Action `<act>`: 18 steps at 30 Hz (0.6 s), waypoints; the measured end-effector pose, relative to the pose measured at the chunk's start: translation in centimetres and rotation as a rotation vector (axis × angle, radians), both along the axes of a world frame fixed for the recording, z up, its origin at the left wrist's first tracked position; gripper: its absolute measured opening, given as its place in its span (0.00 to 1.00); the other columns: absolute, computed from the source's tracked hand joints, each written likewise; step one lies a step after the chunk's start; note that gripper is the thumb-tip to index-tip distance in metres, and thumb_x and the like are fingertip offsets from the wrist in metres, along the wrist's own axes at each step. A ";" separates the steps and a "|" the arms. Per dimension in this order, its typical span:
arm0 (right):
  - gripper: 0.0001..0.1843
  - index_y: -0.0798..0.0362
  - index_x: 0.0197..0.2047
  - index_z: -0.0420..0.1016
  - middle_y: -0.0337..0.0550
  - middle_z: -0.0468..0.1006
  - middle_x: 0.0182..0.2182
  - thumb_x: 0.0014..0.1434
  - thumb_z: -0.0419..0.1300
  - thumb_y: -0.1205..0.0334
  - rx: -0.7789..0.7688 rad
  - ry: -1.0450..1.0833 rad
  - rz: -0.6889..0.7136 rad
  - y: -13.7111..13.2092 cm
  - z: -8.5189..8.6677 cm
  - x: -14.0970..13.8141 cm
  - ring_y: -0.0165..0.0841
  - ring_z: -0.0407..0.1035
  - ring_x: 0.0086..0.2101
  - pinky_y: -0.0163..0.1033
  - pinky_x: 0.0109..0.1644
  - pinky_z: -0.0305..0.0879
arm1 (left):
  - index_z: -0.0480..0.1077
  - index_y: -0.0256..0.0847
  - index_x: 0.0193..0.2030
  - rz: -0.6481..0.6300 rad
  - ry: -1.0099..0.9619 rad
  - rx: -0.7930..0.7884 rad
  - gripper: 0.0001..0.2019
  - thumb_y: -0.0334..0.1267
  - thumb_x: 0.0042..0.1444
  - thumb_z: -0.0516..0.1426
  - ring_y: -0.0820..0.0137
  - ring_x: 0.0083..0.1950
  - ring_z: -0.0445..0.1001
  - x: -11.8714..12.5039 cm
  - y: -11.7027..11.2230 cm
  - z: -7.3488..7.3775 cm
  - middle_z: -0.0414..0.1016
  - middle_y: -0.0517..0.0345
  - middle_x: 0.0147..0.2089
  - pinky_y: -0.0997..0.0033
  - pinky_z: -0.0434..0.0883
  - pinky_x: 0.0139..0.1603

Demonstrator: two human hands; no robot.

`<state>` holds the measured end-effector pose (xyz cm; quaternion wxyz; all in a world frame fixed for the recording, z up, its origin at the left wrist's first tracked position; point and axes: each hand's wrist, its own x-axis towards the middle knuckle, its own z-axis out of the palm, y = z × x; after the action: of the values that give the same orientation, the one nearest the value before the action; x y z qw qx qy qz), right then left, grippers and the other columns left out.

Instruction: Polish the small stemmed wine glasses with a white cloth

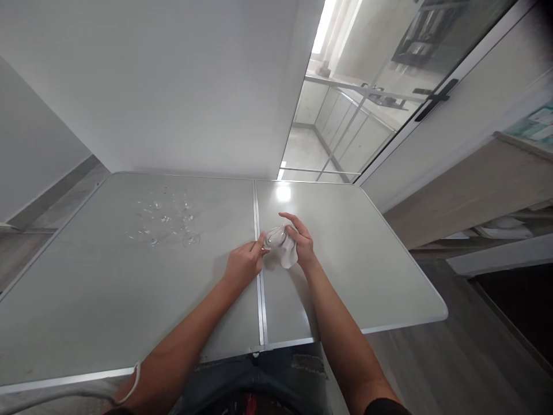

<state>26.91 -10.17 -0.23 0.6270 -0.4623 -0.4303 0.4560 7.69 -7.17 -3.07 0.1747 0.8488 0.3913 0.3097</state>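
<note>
A clear stemmed glass [275,235] is held tilted above the table, near the metal seam. My left hand [245,260] is closed on its narrow end, the fingers pinched together at the stem side. On the other side my right hand [301,241] presses a white cloth [288,255] against the glass bowl, its index finger stretched out. A loose end of the cloth hangs below the right hand. The cloth and fingers hide part of the glass.
Several clear glasses [165,220] stand grouped on the left part of the pale folding table [345,248]. A metal seam [260,300] crosses the table. A white cord [136,383] lies by my left forearm. A glass door [337,115] and shelf [475,184] are beyond.
</note>
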 end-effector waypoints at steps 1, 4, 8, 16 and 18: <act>0.24 0.46 0.60 0.73 0.36 0.74 0.29 0.63 0.60 0.50 -0.007 0.001 -0.003 0.0 0.0 0.0 0.32 0.66 0.29 0.36 0.35 0.62 | 0.72 0.40 0.63 -0.001 0.045 0.050 0.19 0.36 0.66 0.55 0.67 0.33 0.78 0.0 0.0 -0.2 0.81 0.51 0.34 0.72 0.64 0.31; 0.24 0.46 0.60 0.73 0.35 0.70 0.25 0.64 0.59 0.49 -0.021 -0.041 0.007 0.3 -0.1 0.1 0.31 0.62 0.26 0.35 0.32 0.59 | 0.71 0.38 0.64 0.000 0.112 0.123 0.20 0.37 0.67 0.55 0.68 0.31 0.77 0.1 -0.1 -0.5 0.82 0.52 0.34 0.71 0.62 0.28; 0.22 0.47 0.57 0.75 0.37 0.72 0.29 0.64 0.58 0.47 -0.010 -0.136 -0.038 0.5 -0.2 0.6 0.32 0.65 0.29 0.36 0.35 0.62 | 0.72 0.39 0.63 0.040 0.119 0.224 0.19 0.37 0.68 0.54 0.69 0.30 0.77 0.0 -0.1 -0.4 0.81 0.53 0.32 0.71 0.60 0.29; 0.27 0.48 0.60 0.73 0.40 0.78 0.35 0.62 0.61 0.44 -0.049 -0.087 0.130 -0.1 0.4 0.5 0.35 0.71 0.34 0.38 0.40 0.67 | 0.73 0.41 0.62 -0.007 0.041 0.135 0.18 0.37 0.68 0.54 0.69 0.32 0.77 -0.2 0.2 -0.4 0.82 0.52 0.33 0.71 0.62 0.31; 0.27 0.48 0.59 0.74 0.39 0.78 0.33 0.60 0.62 0.45 -0.065 -0.033 0.155 -0.4 0.7 0.5 0.35 0.71 0.32 0.38 0.39 0.67 | 0.73 0.44 0.63 -0.021 -0.013 0.041 0.19 0.39 0.66 0.56 0.68 0.35 0.78 -0.2 0.2 -0.3 0.83 0.51 0.37 0.72 0.64 0.33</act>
<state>27.45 -10.59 0.45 0.5674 -0.4552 -0.4601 0.5091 7.45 -6.97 -3.39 0.1628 0.8542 0.3750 0.3214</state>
